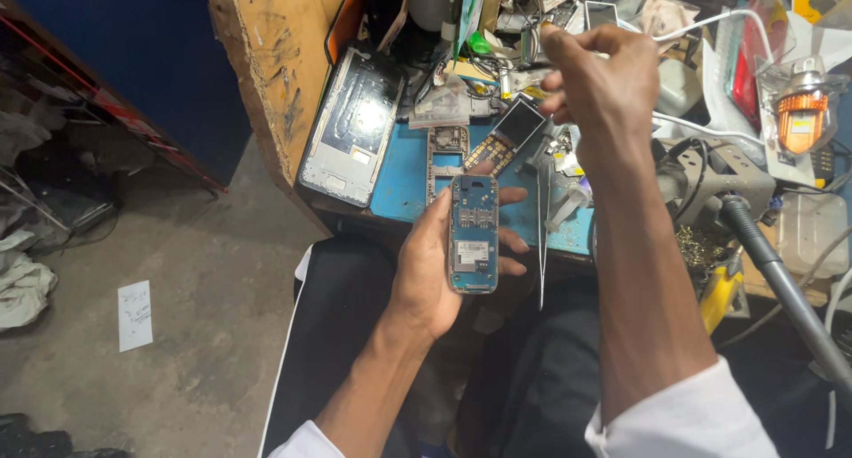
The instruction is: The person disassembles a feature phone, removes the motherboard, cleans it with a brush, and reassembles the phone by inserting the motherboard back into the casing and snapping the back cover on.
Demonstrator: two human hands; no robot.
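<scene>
While the left hand [430, 276] cradles an opened blue phone board [473, 234] at frame centre, fingers loosely curled behind it, thumb along its left edge, the right hand [596, 76] sits upper centre-right, fingers pinched together; can't tell on what. Tweezers [541, 236] hang just right of the board.

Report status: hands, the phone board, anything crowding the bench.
Left hand gripping blue phone board, upright over lap. Right hand raised above bench, pinching something small, unclear what. Tweezers hang beside board. Blue mat crowded with phone parts.
</scene>
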